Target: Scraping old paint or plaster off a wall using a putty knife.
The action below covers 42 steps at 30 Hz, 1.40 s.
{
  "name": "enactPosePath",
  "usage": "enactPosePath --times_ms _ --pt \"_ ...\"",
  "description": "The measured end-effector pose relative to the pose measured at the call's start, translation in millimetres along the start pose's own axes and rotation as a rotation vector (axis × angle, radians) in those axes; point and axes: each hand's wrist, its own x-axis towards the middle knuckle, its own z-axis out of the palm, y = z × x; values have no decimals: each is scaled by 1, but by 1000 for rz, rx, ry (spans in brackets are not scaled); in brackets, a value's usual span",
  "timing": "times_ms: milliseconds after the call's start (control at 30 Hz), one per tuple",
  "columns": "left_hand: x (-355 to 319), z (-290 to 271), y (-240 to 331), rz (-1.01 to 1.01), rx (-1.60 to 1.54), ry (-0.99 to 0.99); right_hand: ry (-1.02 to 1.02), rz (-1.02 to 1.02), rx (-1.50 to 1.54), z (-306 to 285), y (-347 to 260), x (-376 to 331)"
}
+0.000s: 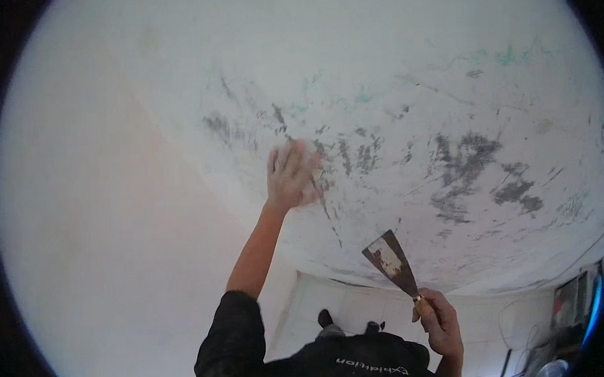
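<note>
My left hand [288, 179] reaches up and lies against the patchy white wall [382, 199], its fingers stretched out and spread. Motion blurs the fingertips, and a pale pinkish smear shows along the hand's right side; I cannot make out whether anything lies under the palm. Lower down on the right, my right hand [442, 323] is closed round the wooden handle of a putty knife [394, 258]. Its broad metal blade points up and left, with whitish residue on its face. The blade appears apart from the wall.
Dark grey scuffs [470, 156] and faint green marks [507, 55] spread over the wall. A plain pale wall [117, 228] meets it at a corner on the left. Below are a light tiled floor [319, 294] and my dark shoes [325, 318]. Clutter and a cable stand at lower right.
</note>
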Motion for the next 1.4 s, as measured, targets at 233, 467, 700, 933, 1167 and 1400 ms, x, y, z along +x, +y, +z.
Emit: enactPosePath --times_ms 233,467,700,933,1167,1400 --pt "-321 -74 235 -1610 -511 -1600 207 -80 46 22 4 -33" --pt "-346 -168 336 -1672 -627 -1558 276 -98 -39 18 17 -13" --pt "-111 -104 189 -1730 -927 -358 188 -416 -493 66 -25 41" --pt "47 -117 70 -1091 -578 370 218 -867 -632 132 -61 91" --pt "84 -122 -17 -380 -214 108 471 -919 -731 203 -78 136" --pt "101 -89 -97 -234 -180 -63 667 -909 -752 254 -86 183"
